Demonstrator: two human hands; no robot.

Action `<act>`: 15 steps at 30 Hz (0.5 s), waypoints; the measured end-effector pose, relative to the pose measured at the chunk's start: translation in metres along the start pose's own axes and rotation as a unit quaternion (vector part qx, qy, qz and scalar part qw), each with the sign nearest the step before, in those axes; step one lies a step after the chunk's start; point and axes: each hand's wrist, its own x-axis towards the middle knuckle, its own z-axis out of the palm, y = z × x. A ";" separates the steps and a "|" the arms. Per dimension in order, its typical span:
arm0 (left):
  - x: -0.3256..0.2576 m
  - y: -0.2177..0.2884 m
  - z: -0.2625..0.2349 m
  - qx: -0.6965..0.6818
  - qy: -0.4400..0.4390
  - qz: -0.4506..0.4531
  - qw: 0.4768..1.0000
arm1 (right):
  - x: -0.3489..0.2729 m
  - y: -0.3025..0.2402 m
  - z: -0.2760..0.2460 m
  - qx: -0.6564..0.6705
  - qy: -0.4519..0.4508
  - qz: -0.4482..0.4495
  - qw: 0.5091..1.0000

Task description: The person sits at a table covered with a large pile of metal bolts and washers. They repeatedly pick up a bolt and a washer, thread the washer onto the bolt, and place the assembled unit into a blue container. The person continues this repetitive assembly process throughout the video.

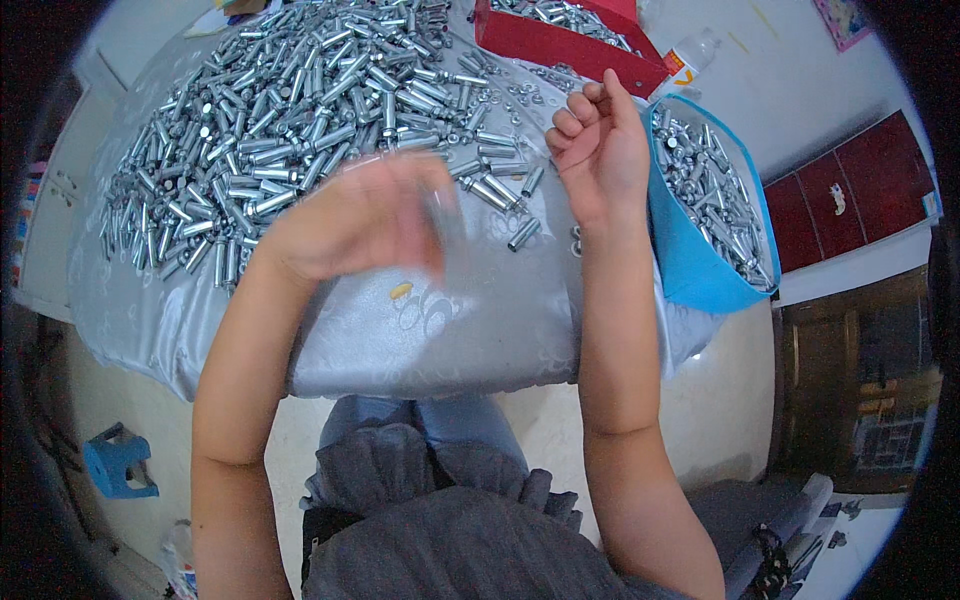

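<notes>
No wording can be read with certainty. The clear bottle beside the red box bears a white-and-orange label with bold orange marks, its finer print too small to make out. The pink-edged sheet at the upper right shows only indistinct coloured printing.

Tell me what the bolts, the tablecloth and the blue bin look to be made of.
Bolts: metal, probably plated steel, judging by their bright, silvery shine.
Tablecloth: seemingly satin-like fabric with a glossy finish; it shows a faint pattern and soft folds at its hanging edge.
Blue bin: fairly matte, perhaps stiff fabric or plastic; its smooth, plain wall leaves that open.
</notes>
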 end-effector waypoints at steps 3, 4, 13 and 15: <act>0.014 0.021 -0.017 -0.346 0.078 0.176 0.918 | 0.004 -0.002 -0.005 -0.023 0.016 -0.002 1.000; 0.014 0.024 -0.022 -0.351 0.096 0.192 0.912 | 0.005 -0.003 -0.004 -0.037 0.023 -0.002 0.999; 0.009 0.023 -0.030 -0.304 0.199 0.258 0.895 | -0.019 -0.027 -0.018 -0.649 -0.288 0.175 0.682; 0.005 0.024 -0.036 -0.290 0.181 0.269 0.900 | -0.022 -0.023 -0.015 -0.681 -0.302 0.170 0.645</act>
